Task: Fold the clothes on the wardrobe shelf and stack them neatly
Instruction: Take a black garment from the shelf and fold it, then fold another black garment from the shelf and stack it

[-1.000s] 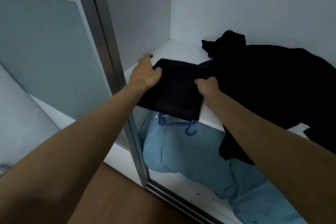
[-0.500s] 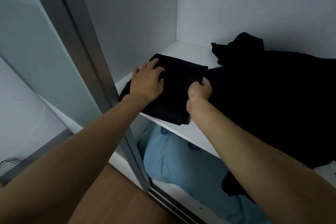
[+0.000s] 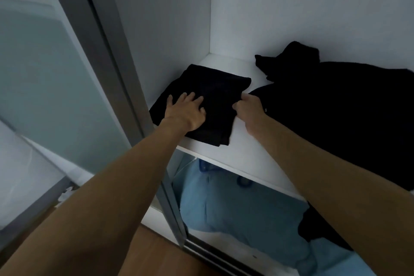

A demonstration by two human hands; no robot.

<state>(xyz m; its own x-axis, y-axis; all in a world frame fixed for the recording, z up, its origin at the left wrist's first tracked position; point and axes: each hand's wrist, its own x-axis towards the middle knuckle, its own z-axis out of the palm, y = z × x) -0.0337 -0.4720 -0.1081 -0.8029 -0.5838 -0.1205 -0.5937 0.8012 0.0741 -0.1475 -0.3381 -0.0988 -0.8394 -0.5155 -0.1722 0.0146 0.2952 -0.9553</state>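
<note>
A folded black garment (image 3: 215,94) lies on the white wardrobe shelf (image 3: 244,159), close to the left side wall. My left hand (image 3: 186,111) rests flat on its near left part with straight fingers. My right hand (image 3: 247,107) has curled fingers at the garment's right edge and seems to pinch the cloth there. A large heap of unfolded black clothes (image 3: 336,114) covers the right part of the shelf and hangs over its front edge.
A grey sliding door frame (image 3: 107,69) stands just left of the shelf. Below the shelf lies light blue fabric (image 3: 242,213) with a blue hanger (image 3: 243,182). Wooden floor (image 3: 143,257) shows at the bottom.
The folded garment has been pushed further back onto the shelf, off the front edge. My left hand went from gripping its corner to lying flat on it.
</note>
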